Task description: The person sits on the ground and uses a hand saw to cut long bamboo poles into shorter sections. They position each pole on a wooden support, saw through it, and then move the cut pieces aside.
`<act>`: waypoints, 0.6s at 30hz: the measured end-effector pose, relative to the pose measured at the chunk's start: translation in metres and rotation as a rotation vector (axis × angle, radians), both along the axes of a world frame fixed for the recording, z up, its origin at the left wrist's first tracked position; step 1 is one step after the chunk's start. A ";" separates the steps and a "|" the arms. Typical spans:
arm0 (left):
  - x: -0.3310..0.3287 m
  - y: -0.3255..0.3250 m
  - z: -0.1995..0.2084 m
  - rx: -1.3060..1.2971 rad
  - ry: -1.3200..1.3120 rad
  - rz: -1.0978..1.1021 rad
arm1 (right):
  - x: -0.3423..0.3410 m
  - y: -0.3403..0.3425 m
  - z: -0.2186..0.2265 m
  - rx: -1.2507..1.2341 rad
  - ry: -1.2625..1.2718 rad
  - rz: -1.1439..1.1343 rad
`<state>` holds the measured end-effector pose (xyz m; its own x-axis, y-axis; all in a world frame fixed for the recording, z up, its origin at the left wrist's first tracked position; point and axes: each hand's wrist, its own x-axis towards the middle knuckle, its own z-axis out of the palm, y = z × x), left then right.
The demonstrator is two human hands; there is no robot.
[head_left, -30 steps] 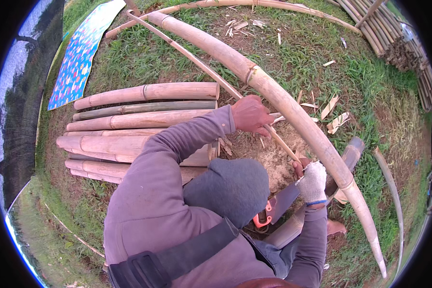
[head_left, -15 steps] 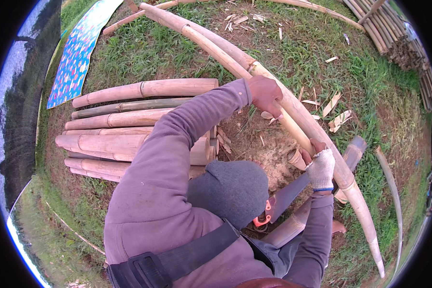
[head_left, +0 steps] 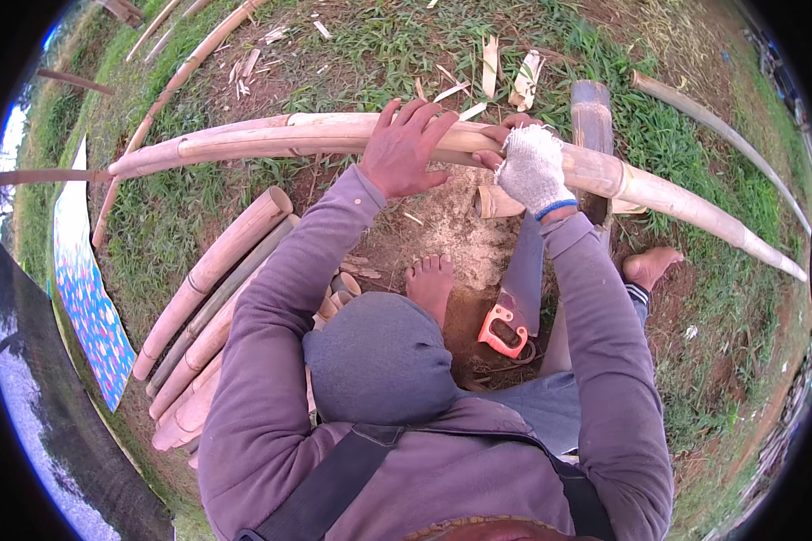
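Two pale bamboo poles lie side by side across the view, the nearer pole pressed along the long pole. My bare left hand rests on them, fingers spread. In a white knit glove with a blue cuff, my right hand curls its bare fingertips round the nearer pole's right end. Under that hand, a short bamboo offcut lies by the sawdust. A handsaw with an orange handle stands close to my right forearm, its blade partly behind the sleeve.
Several cut bamboo lengths are stacked at the left. A thicker bamboo piece passes beneath the poles. Split chips lie in the grass beyond. My bent knee and bare foot are close in. A blue flowered sheet is far left.
My view has turned, so the poles run more crosswise. My left hand has loosened from its grip on the nearer pole and now lies spread. The nearer pole sits closer against the long one.
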<state>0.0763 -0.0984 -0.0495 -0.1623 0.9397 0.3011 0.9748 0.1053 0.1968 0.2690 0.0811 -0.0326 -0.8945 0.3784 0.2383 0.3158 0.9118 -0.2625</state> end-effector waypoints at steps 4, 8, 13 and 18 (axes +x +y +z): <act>0.027 0.047 0.004 -0.128 0.075 -0.043 | 0.002 -0.004 -0.010 0.002 -0.047 -0.089; 0.021 0.060 -0.007 -0.207 0.080 -0.041 | 0.049 -0.043 -0.012 0.272 0.253 -0.108; 0.024 0.064 -0.004 -0.276 0.063 -0.039 | 0.201 -0.146 -0.080 -0.356 -0.603 -0.077; 0.033 0.055 -0.007 -0.256 0.090 -0.044 | 0.281 -0.194 -0.123 -0.350 -0.779 -0.086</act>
